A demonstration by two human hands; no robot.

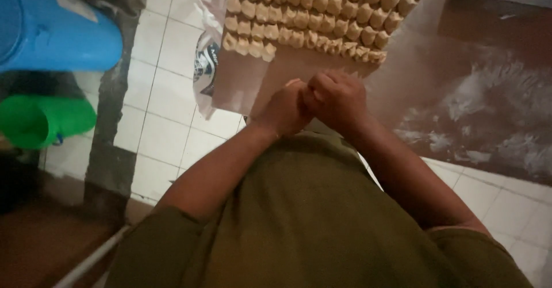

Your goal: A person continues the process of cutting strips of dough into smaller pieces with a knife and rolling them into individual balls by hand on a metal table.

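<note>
Far left: a blue plastic container (54, 26) was seen lying on its side, with a green cup (40, 120) below it, also tipped over. White floor tiles (164, 64) were noted between these and a brown board (287, 72).

Centre: rows of small pale folded dough pieces (313, 12) were laid tightly together on the far part of the board, the nearest row ragged. A printed plastic bag (206, 64) was tucked under the board's left edge.

The left hand (283, 108) and right hand (338, 99) were pressed together just before the nearest row, fingers curled inward. Whether anything was pinched between them could not be told; the fingers hid it.

Right: a dark brown surface (489, 110) dusted with white flour was recorded.
</note>
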